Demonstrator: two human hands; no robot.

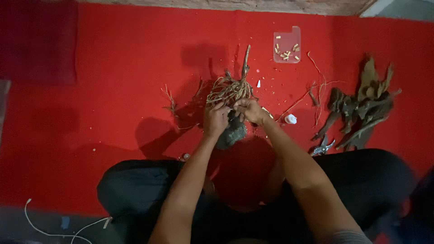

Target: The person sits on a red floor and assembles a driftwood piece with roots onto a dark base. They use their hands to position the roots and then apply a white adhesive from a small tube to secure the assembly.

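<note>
From up here I see a white cord [45, 232] trailing at the far left, on the floor at the edge of the red carpet [113, 90]. Moving right, a loose twig [170, 100] lies on the carpet, near but apart from the work. My left hand [215, 119] is closed on the left side of the root clump [229, 90], its fingers [220, 107] curled into the tangle. The clump sits on a dark stone [231, 134], which lies just under and between my 2 hands. The clump's long stem [245, 61] runs away from me, pointing up toward the far wall with a slight lean to the right; its long axis is near upright in the view. My right hand [250, 110] pinches the clump's right side, nearly touching the left. Further right: a small white bottle [290, 119], a clear tray [287, 44] with small bits, pruning shears [323, 147], then a pile of driftwood [361, 108].
</note>
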